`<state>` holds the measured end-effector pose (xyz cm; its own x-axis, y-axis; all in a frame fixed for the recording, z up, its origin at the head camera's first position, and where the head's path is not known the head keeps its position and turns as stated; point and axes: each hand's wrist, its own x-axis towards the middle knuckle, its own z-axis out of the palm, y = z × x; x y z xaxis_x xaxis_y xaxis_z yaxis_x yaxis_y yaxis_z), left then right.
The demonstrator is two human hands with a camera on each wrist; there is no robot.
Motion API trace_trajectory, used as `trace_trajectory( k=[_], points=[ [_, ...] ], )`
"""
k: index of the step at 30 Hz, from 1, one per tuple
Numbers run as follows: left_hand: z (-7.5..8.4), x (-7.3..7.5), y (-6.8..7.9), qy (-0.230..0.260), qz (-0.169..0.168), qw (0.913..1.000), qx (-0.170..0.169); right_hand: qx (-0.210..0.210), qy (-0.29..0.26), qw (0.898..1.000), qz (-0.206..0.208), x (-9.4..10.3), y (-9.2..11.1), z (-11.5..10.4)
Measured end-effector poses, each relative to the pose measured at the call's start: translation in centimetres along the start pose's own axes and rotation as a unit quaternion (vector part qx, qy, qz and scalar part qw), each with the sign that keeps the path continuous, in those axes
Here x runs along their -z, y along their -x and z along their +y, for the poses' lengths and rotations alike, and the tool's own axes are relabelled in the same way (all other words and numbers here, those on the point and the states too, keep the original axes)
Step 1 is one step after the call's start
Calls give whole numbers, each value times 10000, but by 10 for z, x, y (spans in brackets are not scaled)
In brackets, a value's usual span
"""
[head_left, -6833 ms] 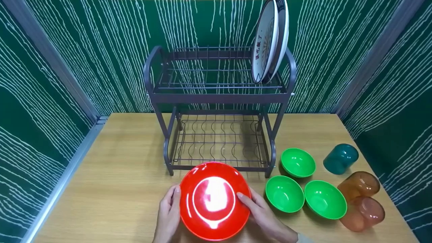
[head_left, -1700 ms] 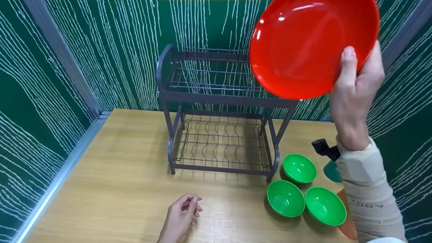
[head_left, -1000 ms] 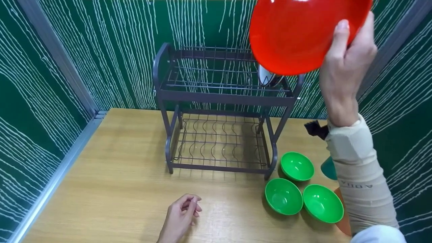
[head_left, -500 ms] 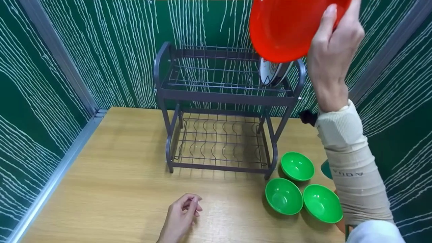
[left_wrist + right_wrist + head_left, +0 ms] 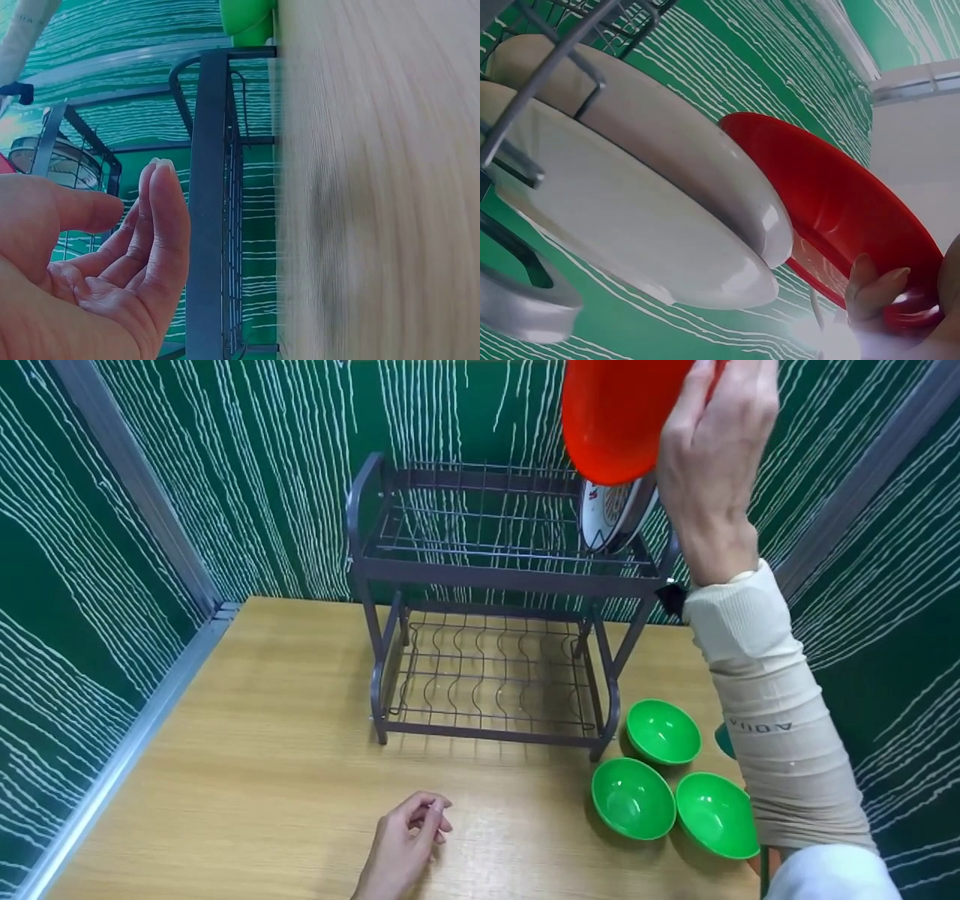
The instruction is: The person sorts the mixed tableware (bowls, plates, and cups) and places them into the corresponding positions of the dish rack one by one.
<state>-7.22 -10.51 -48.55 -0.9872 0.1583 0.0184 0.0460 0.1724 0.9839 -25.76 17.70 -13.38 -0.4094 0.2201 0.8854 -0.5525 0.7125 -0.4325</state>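
Note:
My right hand (image 5: 716,457) grips the rim of a red plate (image 5: 615,424), held tilted above the right end of the rack's upper tier. In the right wrist view the red plate (image 5: 829,206) hangs beside two white plates (image 5: 637,202), with my fingertips (image 5: 877,289) on its underside. Those patterned white plates (image 5: 606,514) stand on edge in the upper tier of the dark two-tier dish rack (image 5: 510,576). Low in the head view, my left hand (image 5: 405,840) stays by the table with loosely curled fingers, holding nothing; the left wrist view shows its bare palm (image 5: 105,277).
Several things stand right of the rack: green bowls (image 5: 634,799), (image 5: 663,732) and a teal cup (image 5: 724,741), mostly behind the right sleeve (image 5: 772,720). The rack's lower wire tier (image 5: 495,675) sits over the wooden table (image 5: 247,750). Green panels (image 5: 82,607) enclose the back and sides.
Both hands held the red plate low at first; the left has since let go. My right hand raised it to the upper tier, then moved it away and left, turning it more edge-on.

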Motion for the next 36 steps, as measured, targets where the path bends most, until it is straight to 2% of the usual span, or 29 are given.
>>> trace_trajectory(
  k=[4,9,16,22,36],
  points=[
    [0,0,0,17,-6,10000,23,-60,307,9993,-193,-5,-3,0],
    [1,-1,-1,-22,40,10000,71,218,432,9984,-301,-13,-4,4],
    [1,-2,0,0,44,9998,198,-44,917,9942,-558,-19,-3,5],
    [0,-3,-1,31,-7,9996,277,16,1257,9895,-708,-23,-2,5],
    [-1,-3,-2,-32,-32,10000,55,550,1611,9826,-748,-34,5,4]
  ],
)
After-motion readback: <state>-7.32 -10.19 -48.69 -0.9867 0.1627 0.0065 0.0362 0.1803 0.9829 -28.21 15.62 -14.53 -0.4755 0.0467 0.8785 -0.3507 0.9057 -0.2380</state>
